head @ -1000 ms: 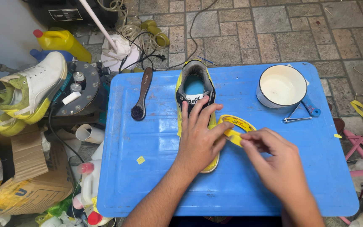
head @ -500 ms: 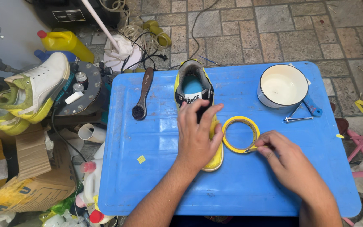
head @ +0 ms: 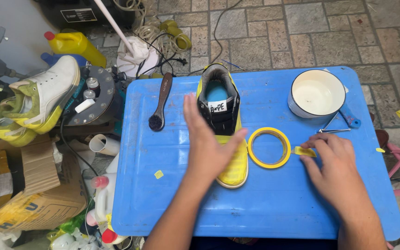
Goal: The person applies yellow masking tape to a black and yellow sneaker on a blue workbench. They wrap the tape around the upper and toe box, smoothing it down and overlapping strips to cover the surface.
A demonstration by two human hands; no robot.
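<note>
Head view: your left hand point(head: 209, 148) rests open on the shoe point(head: 223, 125); beside the shoe, your right hand point(head: 336, 166) pinches tape point(head: 304, 151) by the roll point(head: 269, 147).

Item count, blue surface point(head: 274, 203): one shoe point(head: 223, 125) wrapped in yellow tape; one roll of yellow tape point(head: 269, 147); one brush point(head: 160, 101); one white bowl point(head: 316, 93); one pair of scissors point(head: 341, 124); two loose scraps of yellow tape, one point(head: 159, 174) near the left edge, one point(head: 303, 151) at the right hand point(head: 336, 169). Hands above the surface: two, left hand point(head: 209, 143) and right hand. Beside the surface: one white shoe point(head: 40, 97); one yellow bottle point(head: 75, 45).
</note>
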